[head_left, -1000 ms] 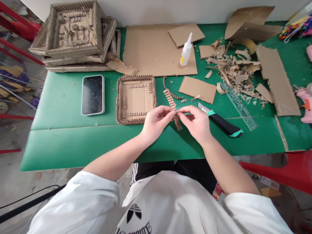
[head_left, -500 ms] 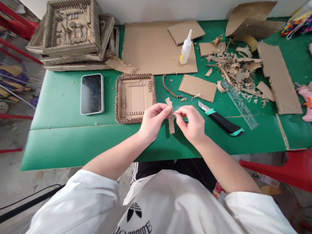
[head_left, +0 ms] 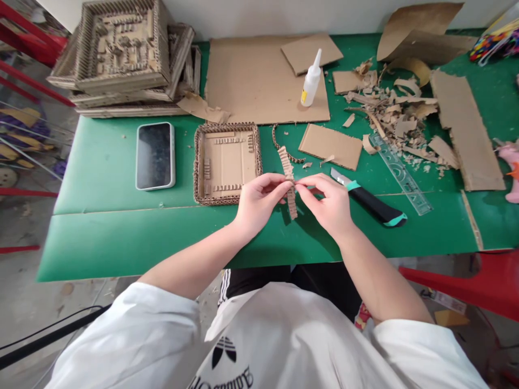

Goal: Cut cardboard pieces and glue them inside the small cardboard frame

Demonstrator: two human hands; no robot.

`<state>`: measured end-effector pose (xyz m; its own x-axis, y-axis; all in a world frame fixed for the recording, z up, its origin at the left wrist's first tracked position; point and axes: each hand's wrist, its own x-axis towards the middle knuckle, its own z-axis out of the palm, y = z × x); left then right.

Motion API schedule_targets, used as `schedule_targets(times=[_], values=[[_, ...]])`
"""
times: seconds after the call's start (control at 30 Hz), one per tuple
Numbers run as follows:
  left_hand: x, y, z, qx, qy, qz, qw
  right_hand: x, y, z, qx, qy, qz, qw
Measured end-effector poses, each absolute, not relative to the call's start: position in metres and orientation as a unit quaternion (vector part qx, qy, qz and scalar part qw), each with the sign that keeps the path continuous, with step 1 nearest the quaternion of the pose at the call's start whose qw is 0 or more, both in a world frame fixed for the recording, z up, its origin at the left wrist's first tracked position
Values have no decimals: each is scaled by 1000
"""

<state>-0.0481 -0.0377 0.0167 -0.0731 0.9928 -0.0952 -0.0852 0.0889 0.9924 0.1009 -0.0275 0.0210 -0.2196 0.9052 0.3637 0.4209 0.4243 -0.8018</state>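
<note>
While my left hand [head_left: 259, 202] and right hand [head_left: 330, 202] pinch the corrugated strip [head_left: 288, 178], the knife [head_left: 371, 202] lies just beside, near the table's front edge.

The middle of the ridged brown corrugated cardboard strip [head_left: 287, 162] is hidden behind pinching fingertips. A pink plastic object [head_left: 510, 162] and a bundle of bright multicoloured items [head_left: 497, 40] are cut off by the right edge.

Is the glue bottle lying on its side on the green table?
No, the glue bottle stands upright on the large cardboard sheet, with its nozzle pointing up, behind both hands.
</note>
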Motion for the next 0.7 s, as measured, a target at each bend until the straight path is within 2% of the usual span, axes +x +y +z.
schedule_targets(times=[0.2,0.47,0.57,0.7], values=[[-49,-41,12,485,545,471,496,100,-26,17,-460,-742,250,419],[-48,-45,15,611,573,460,294,93,-30,11,-481,-743,208,417],[-46,-46,14,583,567,493,309,89,-32,13,-492,-695,264,452],[-45,-44,14,495,547,536,411,90,-29,13,-500,-630,350,480]])
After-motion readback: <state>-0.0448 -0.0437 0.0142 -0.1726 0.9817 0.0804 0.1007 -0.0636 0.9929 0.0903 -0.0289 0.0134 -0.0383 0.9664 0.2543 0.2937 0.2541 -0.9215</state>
